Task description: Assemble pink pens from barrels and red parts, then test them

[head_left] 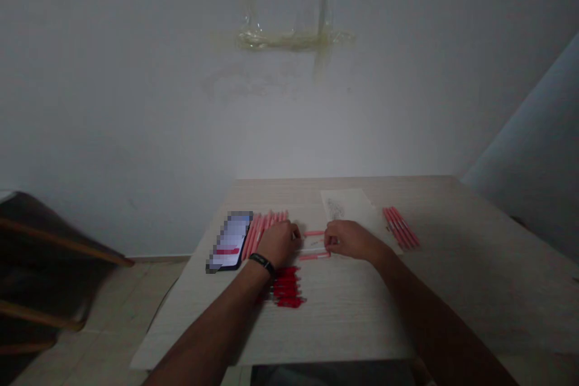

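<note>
My left hand [277,242], with a dark band on the wrist, is closed, its fingertips pinched together near the middle of the table. Facing it, my right hand [348,239] is closed in a similar pinch. Between the two lie a pink pen part [313,233], a thin pale rod [313,249] and another pink pen part [314,257]. What the fingertips hold is too small and blurred to tell. A row of pink pens [254,235] lies beside and partly behind my left hand. Under my left wrist is a pile of bright red pen parts [287,286].
A phone [233,241] with a blurred screen lies at the table's left edge. Beyond my right hand is a white sheet [350,202] with a dark drawing or writing. Several pink pens [400,228] lie to its right. The wooden table [353,325] meets the wall behind.
</note>
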A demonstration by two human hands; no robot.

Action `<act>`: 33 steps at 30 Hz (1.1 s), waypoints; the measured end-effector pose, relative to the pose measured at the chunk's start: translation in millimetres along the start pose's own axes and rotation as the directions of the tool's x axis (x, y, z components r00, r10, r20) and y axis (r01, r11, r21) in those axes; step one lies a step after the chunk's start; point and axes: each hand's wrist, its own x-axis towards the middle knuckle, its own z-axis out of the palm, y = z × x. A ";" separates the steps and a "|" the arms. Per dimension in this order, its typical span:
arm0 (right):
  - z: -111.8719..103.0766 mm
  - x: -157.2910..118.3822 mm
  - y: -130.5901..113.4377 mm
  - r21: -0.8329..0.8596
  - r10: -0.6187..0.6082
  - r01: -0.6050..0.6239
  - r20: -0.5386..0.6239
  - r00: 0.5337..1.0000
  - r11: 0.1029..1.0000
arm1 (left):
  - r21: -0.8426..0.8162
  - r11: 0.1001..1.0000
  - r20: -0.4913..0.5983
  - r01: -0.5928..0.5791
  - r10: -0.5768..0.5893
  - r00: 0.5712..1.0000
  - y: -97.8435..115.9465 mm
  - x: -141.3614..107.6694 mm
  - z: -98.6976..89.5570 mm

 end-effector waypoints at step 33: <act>-20.9 -3.4 3.3 -0.066 0.016 -0.026 -0.157 0.988 0.998 | -0.071 0.997 -0.146 0.010 -0.021 0.989 -12.2 1.8 -18.3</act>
